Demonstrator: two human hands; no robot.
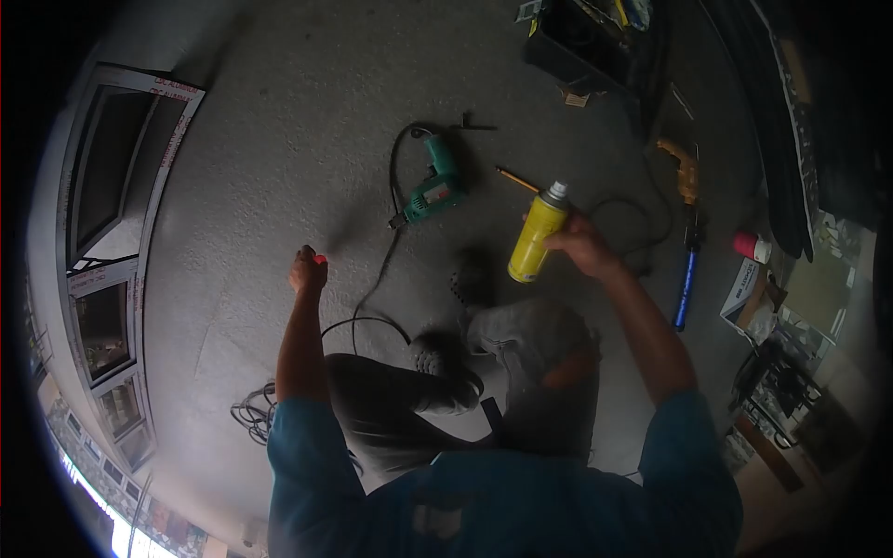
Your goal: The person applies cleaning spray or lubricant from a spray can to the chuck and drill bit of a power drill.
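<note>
left hand (308, 270) closed, arm outstretched, right hand (579, 244) raised, fingers curled

Legible text: none. Red print on window frame (172, 130) and blue print on white box (741, 286) were too small to read; yellow can (537, 234) showed no readable mark.
</note>
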